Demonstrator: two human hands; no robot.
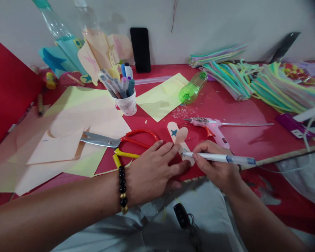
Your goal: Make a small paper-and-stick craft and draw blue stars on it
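My left hand (157,168) lies flat over the table's front edge, fingers extended, with its fingertips on a small peach paper cutout (182,135). A filled blue star is drawn near the cutout's upper end, and a blue outline shows lower down. In my right hand (216,166) is a slim white marker pen (220,158) with a blue end, its tip touching the lower outline. Beside my left hand lie large scissors (104,139), their blades under a folded piece of peach paper (56,148). A pink glue gun (212,126) rests beyond my right hand.
A cup of markers (128,105) stands on the red table (233,115), near yellow paper (157,101) and a green bottle piece (192,89). A phone (141,50) leans on the wall. Pipe cleaners (231,78) lie at back right. Keys (182,215) rest on my lap.
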